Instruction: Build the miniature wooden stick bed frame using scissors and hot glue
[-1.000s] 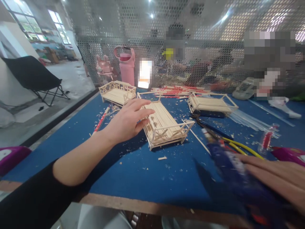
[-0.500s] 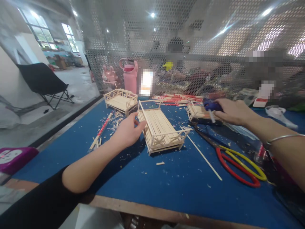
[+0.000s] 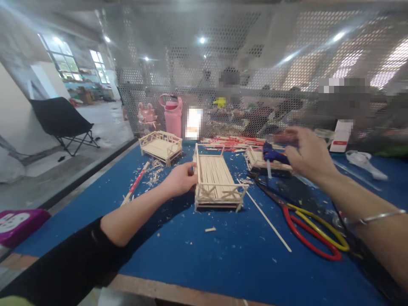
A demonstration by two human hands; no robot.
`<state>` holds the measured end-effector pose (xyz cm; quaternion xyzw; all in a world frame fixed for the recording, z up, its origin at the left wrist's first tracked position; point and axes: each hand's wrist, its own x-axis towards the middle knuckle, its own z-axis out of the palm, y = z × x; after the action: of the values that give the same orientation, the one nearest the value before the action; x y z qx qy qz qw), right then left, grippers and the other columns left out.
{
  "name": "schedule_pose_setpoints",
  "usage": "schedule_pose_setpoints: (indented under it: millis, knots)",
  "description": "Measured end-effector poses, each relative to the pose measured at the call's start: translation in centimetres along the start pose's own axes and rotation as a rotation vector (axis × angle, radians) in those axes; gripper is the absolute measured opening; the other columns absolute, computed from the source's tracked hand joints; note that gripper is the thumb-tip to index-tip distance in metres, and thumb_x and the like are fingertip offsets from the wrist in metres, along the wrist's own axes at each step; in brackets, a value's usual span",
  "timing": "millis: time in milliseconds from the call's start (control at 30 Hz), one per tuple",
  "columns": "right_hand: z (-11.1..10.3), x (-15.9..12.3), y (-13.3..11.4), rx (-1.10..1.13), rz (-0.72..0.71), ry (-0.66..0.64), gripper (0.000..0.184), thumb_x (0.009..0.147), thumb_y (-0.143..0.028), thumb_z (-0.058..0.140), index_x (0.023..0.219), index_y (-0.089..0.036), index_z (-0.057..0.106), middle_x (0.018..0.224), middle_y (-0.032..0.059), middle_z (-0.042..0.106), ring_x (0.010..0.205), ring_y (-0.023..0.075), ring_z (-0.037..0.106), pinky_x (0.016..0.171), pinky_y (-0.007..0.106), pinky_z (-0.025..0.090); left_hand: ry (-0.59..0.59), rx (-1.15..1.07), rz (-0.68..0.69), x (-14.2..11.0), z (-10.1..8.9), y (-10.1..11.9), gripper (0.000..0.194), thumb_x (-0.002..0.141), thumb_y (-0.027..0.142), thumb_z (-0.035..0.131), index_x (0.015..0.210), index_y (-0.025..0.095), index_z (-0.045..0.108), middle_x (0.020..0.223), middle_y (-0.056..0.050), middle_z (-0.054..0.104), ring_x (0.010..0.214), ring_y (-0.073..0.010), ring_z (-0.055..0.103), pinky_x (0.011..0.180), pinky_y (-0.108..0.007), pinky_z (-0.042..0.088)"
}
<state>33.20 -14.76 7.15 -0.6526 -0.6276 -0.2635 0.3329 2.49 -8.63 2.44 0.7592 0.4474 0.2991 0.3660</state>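
My left hand [image 3: 182,178] grips the left side rail of a miniature stick-built wooden bed [image 3: 216,174], thumb in front and fingers behind. The bed stands upright on the blue table, its crossed-stick end rail towards me. My right hand [image 3: 307,153] hovers at the right with its fingers apart, just beside a blue glue gun [image 3: 273,154]. The glue gun's clear glue stick [image 3: 269,169] points down towards me. Behind the gun, a smaller stick-built piece [image 3: 253,159] is partly covered. Another railed miniature bed [image 3: 161,146] stands at the back left.
Scissors [image 3: 314,231] with red and yellow handles lie at the right, near a long thin stick [image 3: 267,221]. Red-and-natural sticks [image 3: 234,142] are heaped by the mesh screen [image 3: 143,85]. A pink bottle [image 3: 173,117] stands behind. Wood scraps [image 3: 154,174] litter the blue table [image 3: 178,255].
My right hand has come off the glue gun and lifted slightly. My left hand has closed on the bed's side, and the bed has turned to sit straighter towards me. The view has shifted.
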Motion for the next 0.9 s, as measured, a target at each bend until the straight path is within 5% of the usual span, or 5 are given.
schedule_pose_setpoints:
  millis: [167, 267, 600, 733, 900]
  knots:
    - [-4.0, -5.0, -7.7, 0.253, -0.063, 0.385, 0.017, 0.083, -0.022, 0.044, 0.09, -0.018, 0.06, 0.077, 0.005, 0.063, 0.066, 0.0139, 0.057, 0.065, 0.026, 0.045, 0.132, 0.151, -0.018, 0.7, -1.4, -0.2, 0.018, 0.082, 0.026, 0.048, 0.093, 0.015, 0.057, 0.07, -0.003, 0.063, 0.057, -0.0153, 0.057, 0.053, -0.027, 0.044]
    - [-4.2, -9.3, -11.6, 0.348, -0.519, -0.142, 0.019, 0.084, -0.022, 0.046, 0.078, -0.021, 0.064, 0.061, -0.0008, 0.064, 0.054, 0.0119, 0.058, 0.055, 0.023, 0.044, 0.298, 0.215, 0.009, 0.0, -2.5, -0.5, 0.015, 0.083, 0.028, 0.046, 0.082, 0.016, 0.055, 0.067, -0.001, 0.058, 0.061, -0.015, 0.053, 0.059, -0.027, 0.04]
    - [-0.2, -11.9, -14.9, 0.294, -0.275, -0.714, 0.02, 0.087, -0.022, 0.049, 0.084, -0.021, 0.068, 0.081, 0.0035, 0.069, 0.076, 0.0176, 0.065, 0.066, 0.027, 0.048, 0.48, 0.2, 0.413, -1.9, -2.4, -0.2, 0.014, 0.084, 0.03, 0.05, 0.083, 0.016, 0.054, 0.057, 0.005, 0.045, 0.05, -0.0087, 0.041, 0.052, -0.022, 0.033]
    - [-0.8, -11.9, -15.0, 0.456, -0.24, -0.588, 0.019, 0.089, -0.019, 0.044, 0.083, -0.018, 0.062, 0.078, 0.0041, 0.066, 0.074, 0.0152, 0.062, 0.066, 0.025, 0.047, 0.463, 0.146, 0.582, -4.4, -1.9, 1.4, 0.022, 0.089, 0.034, 0.043, 0.08, 0.016, 0.054, 0.057, 0.004, 0.047, 0.049, -0.0079, 0.041, 0.049, -0.021, 0.033]
    - [-2.2, -12.0, -14.6, 0.653, -0.143, -0.328, 0.016, 0.089, -0.019, 0.045, 0.082, -0.018, 0.06, 0.073, 0.0004, 0.067, 0.065, 0.0106, 0.062, 0.063, 0.019, 0.046, 0.096, 0.298, 0.579, -8.8, -0.2, 3.3, 0.023, 0.085, 0.033, 0.051, 0.074, 0.016, 0.061, 0.061, 0.002, 0.057, 0.052, -0.0079, 0.048, 0.05, -0.019, 0.036]
